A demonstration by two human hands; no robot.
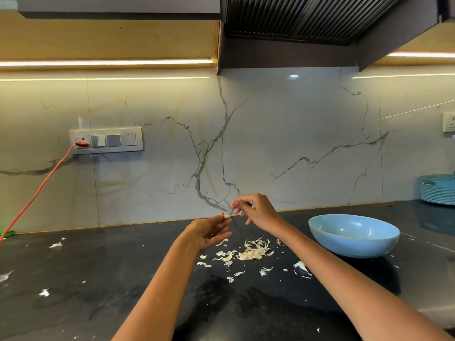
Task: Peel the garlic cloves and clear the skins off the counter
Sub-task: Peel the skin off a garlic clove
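Both hands peeling: left hand [209, 231] pinching clove [226, 215], right hand [256, 212] fingertips clamped on skin; skins [253, 252] littering counter [98, 279], uncleared.

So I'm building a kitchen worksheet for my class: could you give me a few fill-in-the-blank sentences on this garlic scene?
1. Both hands, left and right, hold a small garlic clove above the ____ stone counter.
2. The round bowl is light ____.
3. The papery skins lie ____ the bowl.

Missing: black; blue; outside
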